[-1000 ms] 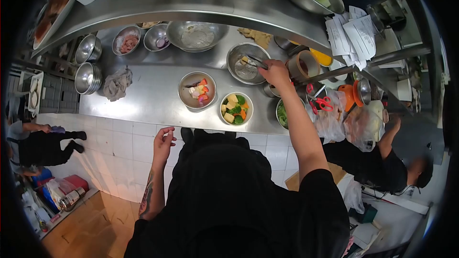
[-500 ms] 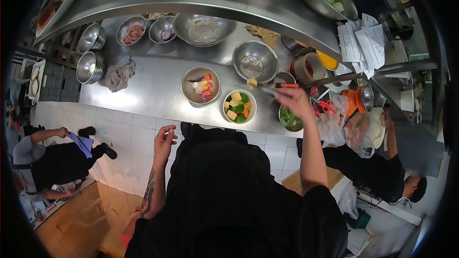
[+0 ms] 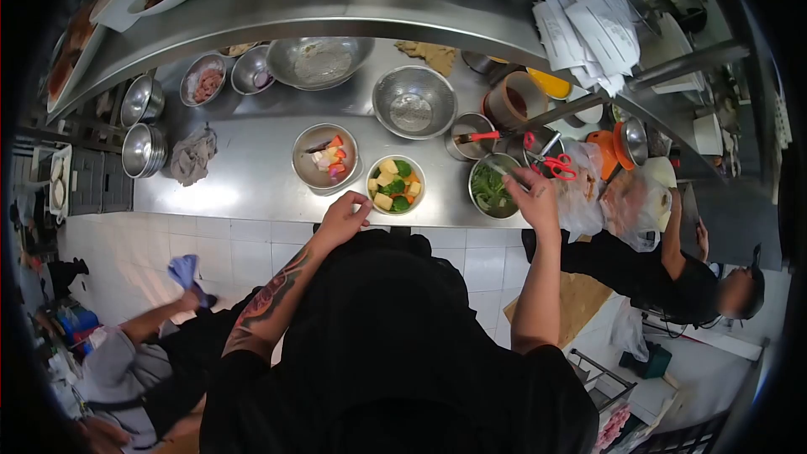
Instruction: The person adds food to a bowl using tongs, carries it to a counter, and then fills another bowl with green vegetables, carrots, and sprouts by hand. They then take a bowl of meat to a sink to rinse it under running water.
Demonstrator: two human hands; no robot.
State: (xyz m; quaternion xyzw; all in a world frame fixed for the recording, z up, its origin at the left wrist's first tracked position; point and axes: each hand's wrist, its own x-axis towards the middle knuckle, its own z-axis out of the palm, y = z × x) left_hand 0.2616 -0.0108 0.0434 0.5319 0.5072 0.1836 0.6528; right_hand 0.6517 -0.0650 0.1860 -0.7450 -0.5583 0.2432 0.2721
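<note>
My right hand (image 3: pixel 533 195) is closed on slim metal tongs (image 3: pixel 497 167), whose tips reach over a metal bowl of green leaves (image 3: pixel 490 187). My left hand (image 3: pixel 343 219) is loosely bent, its fingertips right at the left rim of a white bowl (image 3: pixel 423 195). Broccoli (image 3: pixel 392 185), yellow chunks (image 3: pixel 383 201) and orange pieces fill that bowl. Just behind the left hand stands a metal bowl (image 3: pixel 302 175) with red, white and purple cut pieces (image 3: pixel 333 156). A red-handled utensil (image 3: pixel 477 136) rests across a small metal pot (image 3: pixel 459 149) near the tongs.
A perforated metal bowl (image 3: pixel 412 109) and wide metal bowl (image 3: pixel 290 50) stand farther back. Red scissors (image 3: pixel 556 166) and plastic bags (image 3: pixel 580 206) are at right. A cloth (image 3: pixel 194 156) lies left. The steel shelf (image 3: pixel 353 13) overhangs the counter (image 3: pixel 244 176). People stand on both sides.
My right hand has brought the tongs toward me, over the leaves; the yellow chunk at their tips no longer shows. My left hand has moved right to the vegetable bowl. The view has shifted.
</note>
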